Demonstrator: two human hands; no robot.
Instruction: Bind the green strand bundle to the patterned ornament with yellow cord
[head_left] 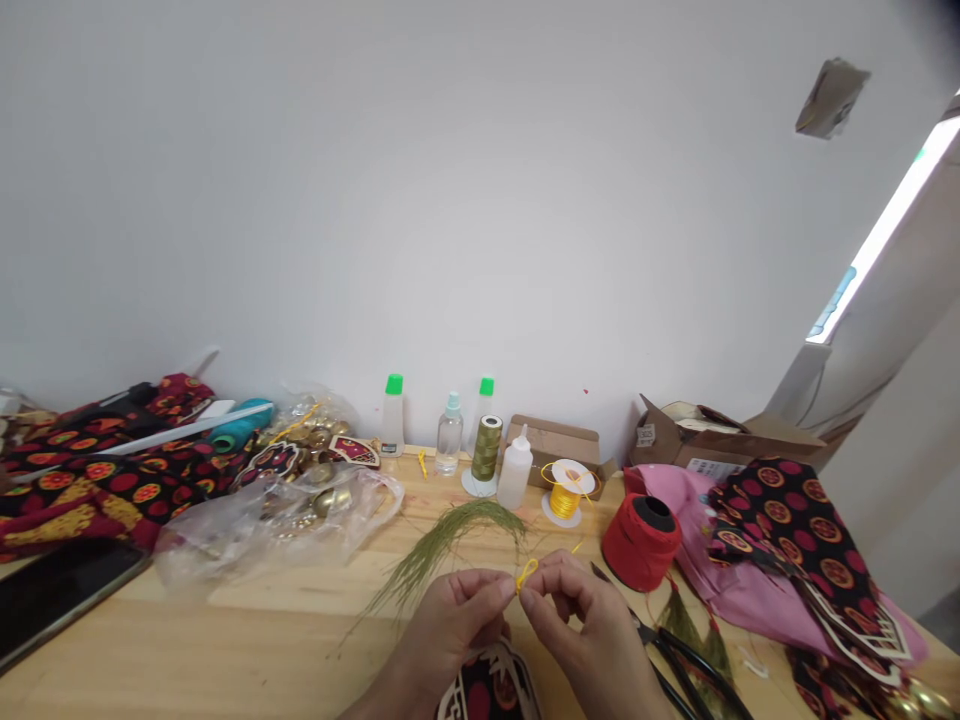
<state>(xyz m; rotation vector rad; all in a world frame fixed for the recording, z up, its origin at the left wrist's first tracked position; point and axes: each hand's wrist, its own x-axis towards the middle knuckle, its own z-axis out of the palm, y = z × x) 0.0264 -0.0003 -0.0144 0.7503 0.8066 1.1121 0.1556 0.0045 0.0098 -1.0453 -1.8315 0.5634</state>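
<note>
Over the front of the wooden table, my left hand (471, 608) and my right hand (568, 610) meet, each with thumb and fingertips pinched on a small loop of yellow cord (528, 572). A dark patterned ornament with a pale cut-out edge (491, 690) lies below them, partly hidden by my left hand. Just behind the hands, a loose bundle of olive-green threads (450, 540) arcs across the wood. To the right of my right hand lie black-handled scissors (686, 665), their blades partly hidden by that hand.
Toward the wall stand a yellow cord spool (564, 500), a green thread spool (487, 450), a white squeeze bottle (515, 470) and a red thread cone (643, 545). Plastic bags of brass bells (300, 500), patterned cloth (112, 480) and a phone (67, 592) are left. Green tassels (682, 620) lie right.
</note>
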